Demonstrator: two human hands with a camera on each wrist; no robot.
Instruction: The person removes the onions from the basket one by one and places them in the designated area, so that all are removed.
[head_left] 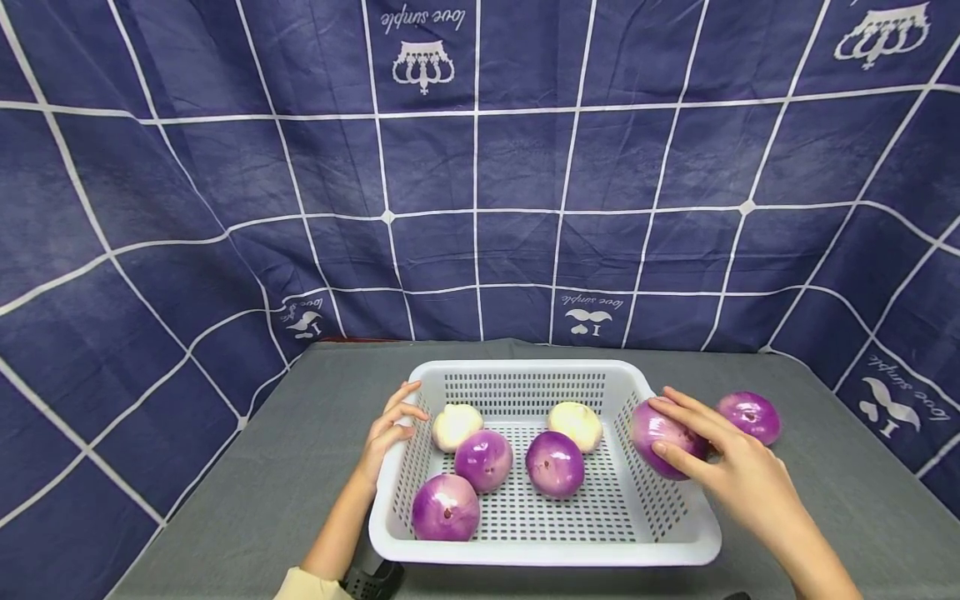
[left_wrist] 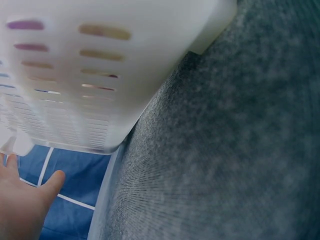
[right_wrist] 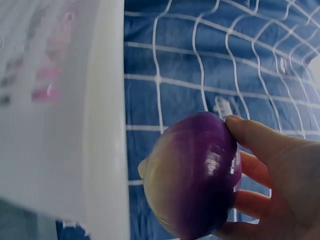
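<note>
My right hand (head_left: 738, 467) grips a glossy purple onion (head_left: 663, 437) over the basket's right rim. In the right wrist view this onion (right_wrist: 192, 175) shows a pale end with a small nub, facing the basket wall. My left hand (head_left: 386, 437) holds the left rim of the white slotted basket (head_left: 592, 552), fingers over the edge. From the left wrist, the thumb of that hand (left_wrist: 22, 202) appears spread below the rim. Inside the basket lie purple onions (head_left: 446, 508) and two cream-coloured round pieces (head_left: 574, 427), perhaps onions with their pale ends up.
Another purple onion (head_left: 750, 417) lies on the grey cloth-covered table (head_left: 247, 483), right of the basket and behind my right hand. A blue checked curtain (head_left: 525, 167) hangs along the back and both sides. A dark object (head_left: 372, 579) is beside my left wrist.
</note>
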